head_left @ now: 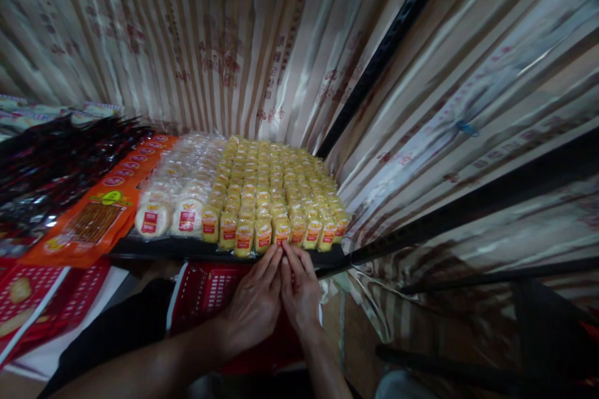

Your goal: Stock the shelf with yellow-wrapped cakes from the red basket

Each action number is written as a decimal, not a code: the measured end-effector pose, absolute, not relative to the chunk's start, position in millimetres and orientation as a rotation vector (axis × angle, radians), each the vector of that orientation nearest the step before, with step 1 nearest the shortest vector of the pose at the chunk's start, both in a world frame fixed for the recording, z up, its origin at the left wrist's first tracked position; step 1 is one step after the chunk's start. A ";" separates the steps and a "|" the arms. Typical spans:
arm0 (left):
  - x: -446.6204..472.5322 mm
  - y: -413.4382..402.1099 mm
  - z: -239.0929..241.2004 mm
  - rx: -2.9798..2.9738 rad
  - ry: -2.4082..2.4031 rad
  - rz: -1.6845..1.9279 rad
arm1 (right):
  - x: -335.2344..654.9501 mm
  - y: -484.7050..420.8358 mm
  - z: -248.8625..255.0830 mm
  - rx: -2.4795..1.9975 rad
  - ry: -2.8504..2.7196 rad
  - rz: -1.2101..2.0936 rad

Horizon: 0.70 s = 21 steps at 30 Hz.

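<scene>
My left hand [257,296] and my right hand [300,290] meet side by side at the front edge of a black shelf [175,248]. Their fingers are drawn together, and the fingertips press at the lower edge of a wrapped yellow snack cake [281,228] with a red and white label. It stands upright in the front row of a block of like yellow packets [253,165]. Left of that block are rows of clear-wrapped round white crackers [189,215]. The palms are turned away from view, so the undersides of the fingers are hidden.
An orange snack bag [100,215] and a pile of dark shiny packets [60,162] lie farther left. Below the shelf is a red basket [206,299]; another red basket [70,305] holds pale pieces. Striped printed sheeting [224,43] and a black post [374,68] stand behind.
</scene>
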State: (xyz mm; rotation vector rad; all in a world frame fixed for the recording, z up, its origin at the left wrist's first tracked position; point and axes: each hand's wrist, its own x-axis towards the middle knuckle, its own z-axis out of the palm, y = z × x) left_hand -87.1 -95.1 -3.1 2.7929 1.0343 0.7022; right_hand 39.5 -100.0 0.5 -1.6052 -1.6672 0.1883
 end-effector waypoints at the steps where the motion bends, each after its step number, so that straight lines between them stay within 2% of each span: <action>1: -87.6 -96.4 -2.3 2.782 1.042 0.709 | 39.9 -101.4 -0.2 -1.607 -1.671 0.176; 12: -97.9 -118.2 -0.5 2.553 1.234 0.847 | 33.4 -114.7 -6.4 -1.684 -1.672 0.179; 21: -97.4 -116.2 -17.4 2.488 1.250 0.965 | 30.1 -111.6 -10.2 -1.665 -1.657 0.120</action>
